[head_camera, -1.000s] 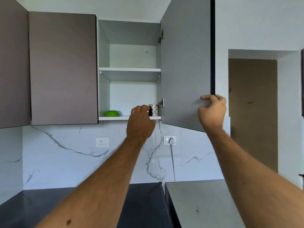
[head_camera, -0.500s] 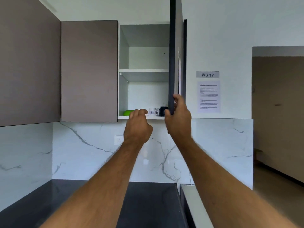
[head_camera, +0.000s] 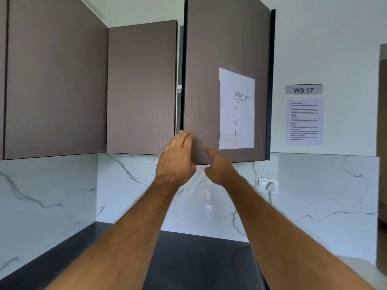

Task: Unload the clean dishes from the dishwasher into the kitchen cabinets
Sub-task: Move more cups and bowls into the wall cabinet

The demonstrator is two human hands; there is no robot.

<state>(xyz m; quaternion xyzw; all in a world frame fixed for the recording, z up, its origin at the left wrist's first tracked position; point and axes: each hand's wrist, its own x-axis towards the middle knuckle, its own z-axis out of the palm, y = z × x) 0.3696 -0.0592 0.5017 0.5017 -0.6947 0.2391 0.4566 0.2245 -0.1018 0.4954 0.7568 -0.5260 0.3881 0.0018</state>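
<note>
The brown upper cabinet door has swung almost fully closed; only a thin dark gap remains along its left edge, and the dishes inside are hidden. A sheet of paper with a line drawing is stuck to the door's front. My left hand lies with straight fingers flat against the door's lower left corner. My right hand hovers just below the door's bottom edge, fingers loose and holding nothing.
More closed brown cabinet doors run to the left. A marble backsplash and a black countertop lie below. A wall socket and a "WS 17" sign with a notice are at the right.
The cabinet door swung from wide open to nearly closed. My right hand let go of the door's edge and dropped below it; my left hand left the shelf and now presses the door front.
</note>
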